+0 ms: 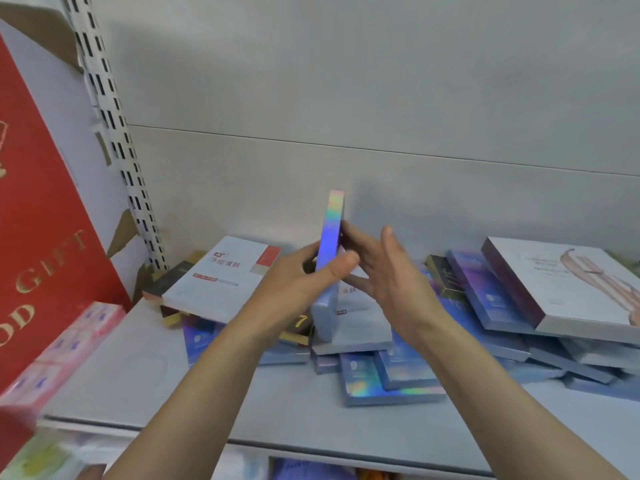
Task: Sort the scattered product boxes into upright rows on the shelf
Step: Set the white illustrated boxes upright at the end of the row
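Observation:
A thin holographic box [331, 233] stands on edge above the pile, its rainbow spine facing me. My left hand [304, 278] grips its lower part, thumb across the front. My right hand [388, 271] touches the box's right side with fingers spread and the thumb raised. Under the hands lies a messy heap of flat boxes: a white box with a red patch [221, 275] at the left, blue holographic boxes [391, 386] in the middle, and a white box with a pinkish picture [568, 285] on a slanting stack at the right.
The grey shelf [145, 375] has bare room at its front left. A big red gift box [41, 220] leans at the left beside a slotted upright [114, 133], with pink packets [69, 344] below it. More goods show on the lower shelf.

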